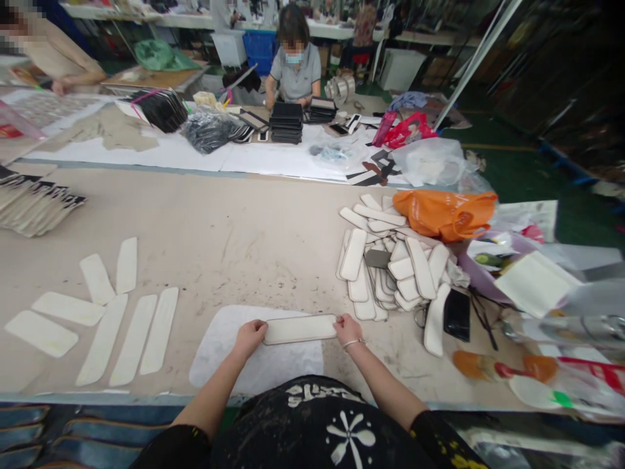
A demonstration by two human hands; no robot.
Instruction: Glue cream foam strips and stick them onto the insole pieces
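A long cream strip with rounded corners and a dark edge (300, 329) is stretched level between my two hands. My left hand (250, 337) pinches its left end, and my right hand (348, 330) grips the right end. Beneath it a white rounded sheet (229, 352) lies on the table. Off to the left, several loose cream strips (134, 339) are spread flat. To the right of my hands is a heap of similar dark-edged strips (413, 267), with a grey piece (377, 258) among them.
Right of the heap lie a black wallet-like item (457, 315), an orange bag (446, 213) and a purple basin (471, 264). Bundled pieces (39, 202) sit at far left. Across the table a person in grey (295, 71) works behind black stacks (286, 122); another person's arm (81, 62) shows upper left.
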